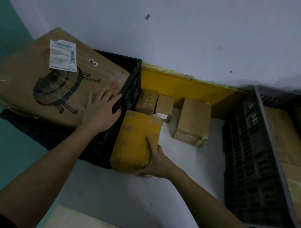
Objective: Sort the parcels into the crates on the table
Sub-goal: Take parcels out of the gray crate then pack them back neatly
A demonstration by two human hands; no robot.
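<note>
A large cardboard box [48, 77] with a fan drawing and a white label lies tilted across the black crate [130, 88] at the left. My left hand [101, 111] rests flat on that box by the crate's rim, fingers spread. A yellow taped parcel [136, 141] leans against the crate's outer wall on the white table [186, 176]. My right hand [154, 159] grips its near right corner, thumb on top and fingers underneath.
Three small brown parcels [193, 119] stand behind the yellow one, near a yellow strip [182, 86] along the wall. A grey crate [248, 162] at the right holds cardboard parcels [284, 138]. A pale board [74, 221] lies below the table's near edge.
</note>
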